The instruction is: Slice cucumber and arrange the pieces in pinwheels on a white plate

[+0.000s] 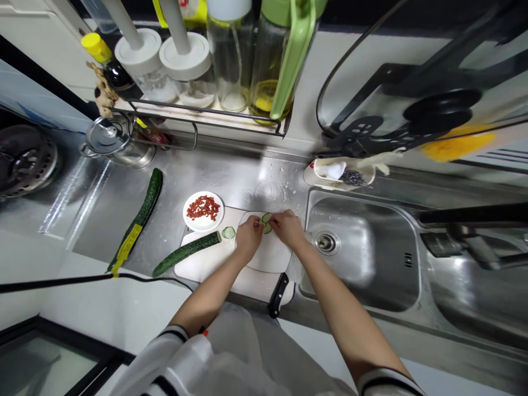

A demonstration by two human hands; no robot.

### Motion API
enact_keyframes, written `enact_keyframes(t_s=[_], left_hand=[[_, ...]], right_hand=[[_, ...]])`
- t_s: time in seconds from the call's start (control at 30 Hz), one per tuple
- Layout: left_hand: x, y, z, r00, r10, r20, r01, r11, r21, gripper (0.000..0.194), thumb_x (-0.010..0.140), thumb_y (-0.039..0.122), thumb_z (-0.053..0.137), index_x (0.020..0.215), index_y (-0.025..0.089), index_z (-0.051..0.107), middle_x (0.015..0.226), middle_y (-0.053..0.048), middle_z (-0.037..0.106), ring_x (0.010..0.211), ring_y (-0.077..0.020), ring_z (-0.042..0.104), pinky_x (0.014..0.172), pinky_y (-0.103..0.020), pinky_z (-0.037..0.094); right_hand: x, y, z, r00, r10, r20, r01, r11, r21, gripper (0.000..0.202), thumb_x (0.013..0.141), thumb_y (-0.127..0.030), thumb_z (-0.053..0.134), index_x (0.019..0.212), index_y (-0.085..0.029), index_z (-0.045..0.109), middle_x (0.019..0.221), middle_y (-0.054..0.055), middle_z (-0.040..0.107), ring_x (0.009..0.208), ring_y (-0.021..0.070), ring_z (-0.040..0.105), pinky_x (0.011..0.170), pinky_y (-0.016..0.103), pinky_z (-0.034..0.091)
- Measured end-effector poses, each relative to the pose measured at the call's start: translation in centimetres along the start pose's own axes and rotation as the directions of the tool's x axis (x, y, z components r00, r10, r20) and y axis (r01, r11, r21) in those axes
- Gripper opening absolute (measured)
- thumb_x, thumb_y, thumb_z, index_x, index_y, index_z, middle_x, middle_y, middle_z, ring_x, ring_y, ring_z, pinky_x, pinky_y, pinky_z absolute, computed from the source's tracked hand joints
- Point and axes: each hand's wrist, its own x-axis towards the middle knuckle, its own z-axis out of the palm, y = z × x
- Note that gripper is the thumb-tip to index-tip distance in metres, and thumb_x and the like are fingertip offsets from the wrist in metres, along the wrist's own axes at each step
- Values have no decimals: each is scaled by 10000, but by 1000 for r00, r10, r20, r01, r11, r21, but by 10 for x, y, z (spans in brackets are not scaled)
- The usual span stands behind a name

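Both hands meet over a white plate point(268, 256) that rests on the white cutting board point(198, 267). My left hand point(249, 236) pinches near green cucumber slices point(267, 219) at the plate's far side. From the right, my right hand point(287, 226) touches the same slices with closed fingertips. A cut cucumber point(187, 254) lies across the board's left part, with a few slices point(228, 232) by its cut end. Behind it sits a small white dish point(190, 221) of red berries point(203, 208). The black-handled knife point(279, 295) lies at the board's near right edge.
A whole cucumber point(148, 203) with a yellow label lies at left, near a lidded pot point(109, 137). Jars and bottles point(185, 58) fill the back rack. The sink point(371, 247) is at right, a sponge holder point(322, 179) behind it.
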Motion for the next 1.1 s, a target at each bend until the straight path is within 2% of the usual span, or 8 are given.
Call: enact_keyframes(t_s=[0.43, 0.77, 0.93, 1.1], left_hand=[[1, 10, 1, 999, -49, 9, 49, 999, 24, 238, 812, 243, 586, 1050, 240, 588, 825, -28, 699, 792, -199, 627, 726, -281, 395], [1, 9, 4, 1000, -18, 8, 18, 998, 60, 241, 828, 251, 572, 1069, 248, 574, 839, -33, 689, 787, -190, 619, 716, -277, 392], [-1, 6, 6, 999, 31, -16, -29, 995, 92, 275, 833, 223, 562, 1108, 239, 551, 918, -50, 662, 871, -195, 607, 777, -285, 401], [-4, 5, 6, 994, 78, -83, -63, 985, 162, 321, 823, 228, 574, 1141, 229, 539, 1125, -81, 570, 916, -190, 583, 764, -278, 413]], right_hand=[[4, 4, -3, 998, -62, 8, 62, 996, -58, 152, 846, -242, 532, 812, -236, 680, 797, 55, 675, 906, 236, 488, 673, 315, 302], [1, 5, 3, 993, -114, -15, 112, 989, -97, 148, 870, -248, 514, 870, -228, 660, 835, 72, 654, 947, 244, 455, 693, 332, 284], [-1, 4, 5, 990, -130, -47, 122, 981, -151, 141, 876, -260, 516, 893, -214, 648, 883, 88, 617, 955, 247, 429, 676, 328, 271], [-4, 1, 10, 991, -111, -74, 98, 983, -155, 158, 894, -249, 492, 927, -194, 637, 873, 86, 614, 934, 232, 433, 670, 321, 260]])
